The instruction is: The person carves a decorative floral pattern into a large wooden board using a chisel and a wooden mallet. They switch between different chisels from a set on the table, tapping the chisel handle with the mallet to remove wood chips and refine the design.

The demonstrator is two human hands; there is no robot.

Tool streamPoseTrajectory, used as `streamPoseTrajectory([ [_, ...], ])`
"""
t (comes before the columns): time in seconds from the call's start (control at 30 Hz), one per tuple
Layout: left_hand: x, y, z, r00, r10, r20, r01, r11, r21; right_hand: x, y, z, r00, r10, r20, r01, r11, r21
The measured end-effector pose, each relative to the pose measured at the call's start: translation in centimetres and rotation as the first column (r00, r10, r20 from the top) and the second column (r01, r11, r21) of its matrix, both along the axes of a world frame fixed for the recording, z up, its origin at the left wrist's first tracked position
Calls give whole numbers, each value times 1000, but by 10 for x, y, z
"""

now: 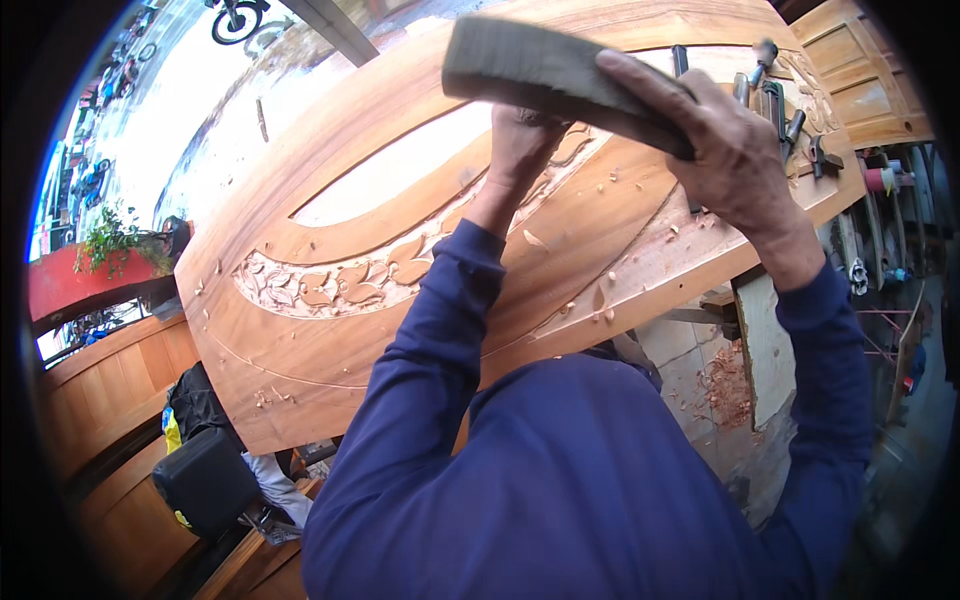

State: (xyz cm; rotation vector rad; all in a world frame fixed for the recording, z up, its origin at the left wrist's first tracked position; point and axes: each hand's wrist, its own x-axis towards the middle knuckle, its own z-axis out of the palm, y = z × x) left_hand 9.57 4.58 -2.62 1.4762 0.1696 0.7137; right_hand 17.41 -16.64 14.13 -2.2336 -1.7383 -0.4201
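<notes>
My right hand (730, 160) is wrapped round the narrow end of a thick, dark wooden mallet (550, 80), a plain block-like bar. The mallet is raised above the work, and its wide end points left. My left hand (518, 155) is closed just beneath it. The mallet covers the fingers there, so what they grip is hidden. Under both hands lies a large wooden panel (330, 215), probably a door, with a curved band of carved leaves (360, 278) and a pointed opening (400, 170) beside it. Pale wood chips are scattered on the panel.
Several carving tools (775, 105) lie at the panel's right end. A black case (207, 482) stands at lower left, near panelled wood (130, 365). Shavings (728, 385) cover part of the floor. A red planter (90, 285) and a motorcycle wheel (238, 20) are beyond the panel.
</notes>
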Motion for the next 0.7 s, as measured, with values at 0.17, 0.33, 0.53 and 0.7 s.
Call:
streamPoseTrajectory([
  [0.17, 0, -20, 15, 1000, 21, -6, -22, 987, -158, -11, -8, -22, 986, -167, 28, 167, 985, -37],
  [0.33, 45, 11, 21, 986, 42, -163, -79, 971, -227, -11, -20, -23, 921, -138, -365, 193, 974, 119],
  [0.53, -2, -13, 22, 999, 39, -12, -40, 957, -288, -16, -30, -5, 774, -75, -629, 352, 876, 329],
  [0.7, 5, 3, 28, 991, -126, -46, 104, 939, -327, -4, -26, 34, 787, -74, -612, 358, 863, 356],
])
